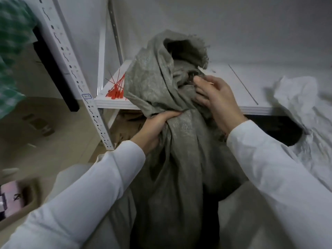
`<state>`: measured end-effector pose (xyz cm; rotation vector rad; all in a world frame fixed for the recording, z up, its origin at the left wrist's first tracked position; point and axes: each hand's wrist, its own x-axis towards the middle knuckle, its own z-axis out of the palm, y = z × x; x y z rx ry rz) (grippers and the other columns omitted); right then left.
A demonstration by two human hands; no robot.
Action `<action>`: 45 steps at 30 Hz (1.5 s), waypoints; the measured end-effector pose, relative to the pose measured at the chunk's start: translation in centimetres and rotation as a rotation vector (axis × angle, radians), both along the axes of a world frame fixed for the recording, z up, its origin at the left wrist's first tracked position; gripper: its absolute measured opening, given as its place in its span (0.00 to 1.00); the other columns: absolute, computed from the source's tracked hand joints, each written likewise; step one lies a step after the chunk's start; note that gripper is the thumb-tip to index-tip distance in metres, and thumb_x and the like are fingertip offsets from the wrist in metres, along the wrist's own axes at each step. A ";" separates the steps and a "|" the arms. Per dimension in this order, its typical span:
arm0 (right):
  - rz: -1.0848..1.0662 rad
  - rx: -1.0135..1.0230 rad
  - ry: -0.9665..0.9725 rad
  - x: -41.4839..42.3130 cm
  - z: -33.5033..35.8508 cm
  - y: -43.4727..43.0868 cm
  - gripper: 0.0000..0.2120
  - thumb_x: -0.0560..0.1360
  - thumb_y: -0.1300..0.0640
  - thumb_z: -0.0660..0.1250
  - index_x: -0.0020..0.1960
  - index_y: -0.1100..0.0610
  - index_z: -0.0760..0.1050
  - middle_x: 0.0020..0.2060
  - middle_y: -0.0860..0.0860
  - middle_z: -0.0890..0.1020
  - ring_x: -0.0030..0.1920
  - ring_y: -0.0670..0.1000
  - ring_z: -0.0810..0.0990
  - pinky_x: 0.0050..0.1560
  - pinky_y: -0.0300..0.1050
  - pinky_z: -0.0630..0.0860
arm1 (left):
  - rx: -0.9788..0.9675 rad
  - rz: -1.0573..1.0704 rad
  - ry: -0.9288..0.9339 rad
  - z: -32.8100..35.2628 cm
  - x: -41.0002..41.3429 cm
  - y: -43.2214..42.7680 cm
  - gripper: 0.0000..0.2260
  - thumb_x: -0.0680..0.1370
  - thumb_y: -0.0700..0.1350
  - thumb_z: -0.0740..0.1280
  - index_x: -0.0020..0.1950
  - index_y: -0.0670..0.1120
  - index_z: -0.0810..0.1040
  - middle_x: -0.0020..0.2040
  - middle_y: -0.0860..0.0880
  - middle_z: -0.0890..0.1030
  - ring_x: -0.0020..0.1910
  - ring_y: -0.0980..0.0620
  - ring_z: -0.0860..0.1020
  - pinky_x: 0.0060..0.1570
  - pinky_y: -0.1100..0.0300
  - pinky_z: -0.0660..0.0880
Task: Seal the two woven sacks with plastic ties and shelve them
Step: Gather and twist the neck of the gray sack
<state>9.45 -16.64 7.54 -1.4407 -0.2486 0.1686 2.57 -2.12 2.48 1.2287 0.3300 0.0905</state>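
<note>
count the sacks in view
2: grey sack before the shelf, left hand gripping its neck, right hand holding its folds; white sack at right, on the shelf. None seems hidden.

White metal shelf (224, 81), perforated upright (71, 69) at its left. Red plastic ties (115, 90) bunched on front left corner. Crumpled white sack (296, 97) draped over right end.

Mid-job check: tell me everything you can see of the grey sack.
The grey sack is dull grey-green woven fabric, creased, standing upright in front of the white shelf. Its neck is gathered but untied; above it the frayed mouth flops open, dark inside. The left hand grips the neck; the right hand has its fingers in the folds just above. Its base is out of view.
</note>
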 end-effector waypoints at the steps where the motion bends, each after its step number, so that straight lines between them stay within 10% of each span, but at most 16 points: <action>1: -0.016 -0.100 -0.020 -0.5 -1.3 -0.7 0.45 0.59 0.36 0.78 0.68 0.57 0.69 0.58 0.51 0.79 0.56 0.47 0.81 0.56 0.42 0.78 | -0.020 -0.001 -0.008 0.1 0.0 0.5 0.19 0.72 0.42 0.73 0.62 0.44 0.79 0.55 0.47 0.84 0.53 0.49 0.83 0.46 0.57 0.80; 8: 0.448 -0.506 -0.077 -3.2 -7.0 -0.2 0.37 0.56 0.38 0.79 0.62 0.43 0.72 0.58 0.40 0.80 0.59 0.38 0.77 0.63 0.40 0.72 | -0.069 -0.079 -0.047 0.2 0.7 -0.6 0.10 0.76 0.40 0.68 0.57 0.42 0.81 0.53 0.45 0.84 0.51 0.50 0.83 0.51 0.57 0.80; 14: 0.280 -0.267 -0.116 -3.2 -8.2 0.9 0.27 0.61 0.62 0.81 0.53 0.44 0.73 0.50 0.41 0.81 0.51 0.33 0.79 0.54 0.31 0.75 | 0.007 -0.207 -0.152 0.4 0.5 -0.7 0.07 0.72 0.35 0.69 0.46 0.44 0.82 0.42 0.50 0.86 0.44 0.56 0.84 0.44 0.63 0.80; 20: 0.088 -0.139 0.073 -1.6 -11.0 0.7 0.30 0.59 0.57 0.80 0.60 0.56 0.78 0.54 0.52 0.83 0.55 0.50 0.82 0.60 0.54 0.77 | 0.299 -0.266 -0.169 0.2 0.7 -1.0 0.13 0.72 0.35 0.73 0.53 0.47 0.81 0.47 0.56 0.85 0.48 0.62 0.82 0.43 0.69 0.77; 27: -0.209 0.027 0.173 0.1 -9.5 -1.3 0.13 0.65 0.64 0.77 0.49 0.58 0.80 0.46 0.54 0.85 0.48 0.52 0.85 0.54 0.56 0.80 | 0.636 -0.209 -0.012 -2.8 2.0 0.4 0.41 0.58 0.56 0.82 0.65 0.47 0.69 0.58 0.54 0.78 0.56 0.62 0.77 0.59 0.66 0.74; 32: -0.222 -0.065 -0.011 -0.9 -8.7 -0.7 0.16 0.63 0.59 0.79 0.49 0.55 0.81 0.46 0.50 0.86 0.49 0.46 0.84 0.54 0.51 0.81 | 0.783 -0.472 -0.073 -4.9 -0.3 -3.0 0.45 0.63 0.50 0.82 0.71 0.55 0.58 0.65 0.59 0.70 0.65 0.67 0.68 0.69 0.63 0.67; 35: -0.127 -0.134 -0.085 -1.9 -7.9 -0.5 0.16 0.65 0.56 0.79 0.49 0.48 0.79 0.49 0.47 0.84 0.52 0.43 0.82 0.57 0.46 0.79 | 0.805 -0.296 -0.209 -7.1 0.2 -4.5 0.56 0.59 0.57 0.81 0.77 0.51 0.50 0.75 0.52 0.61 0.75 0.59 0.59 0.75 0.53 0.59; 42: 0.183 0.075 0.031 -2.0 -7.3 -0.7 0.19 0.65 0.42 0.72 0.52 0.50 0.82 0.52 0.46 0.85 0.58 0.46 0.81 0.63 0.44 0.73 | 0.542 0.001 -0.219 -8.5 1.6 -4.2 0.46 0.58 0.50 0.84 0.71 0.46 0.66 0.65 0.52 0.76 0.66 0.57 0.74 0.67 0.51 0.71; 45: 0.301 0.261 0.140 -2.0 -7.7 -0.8 0.11 0.74 0.51 0.65 0.53 0.53 0.81 0.51 0.47 0.85 0.57 0.46 0.81 0.62 0.42 0.75 | 0.417 0.071 -0.108 -8.7 2.0 -3.6 0.40 0.56 0.49 0.82 0.66 0.44 0.74 0.60 0.50 0.81 0.60 0.55 0.79 0.61 0.52 0.76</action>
